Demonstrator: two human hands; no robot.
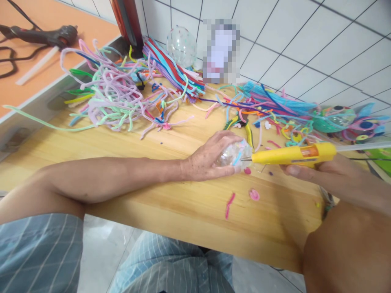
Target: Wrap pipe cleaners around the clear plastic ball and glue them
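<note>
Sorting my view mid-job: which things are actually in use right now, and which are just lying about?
In use: left hand, clear ball, right hand, yellow glue gun.
Lying about: pipe cleaner pile, black glue gun, pink scraps.

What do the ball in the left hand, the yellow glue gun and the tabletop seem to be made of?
The ball: clear and glossy, probably plastic, with see-through walls and highlights. The glue gun: smooth yellow moulded plastic, seemingly metal tip. The tabletop: pale wood, visible grain and joined strips, satin finish.
</note>
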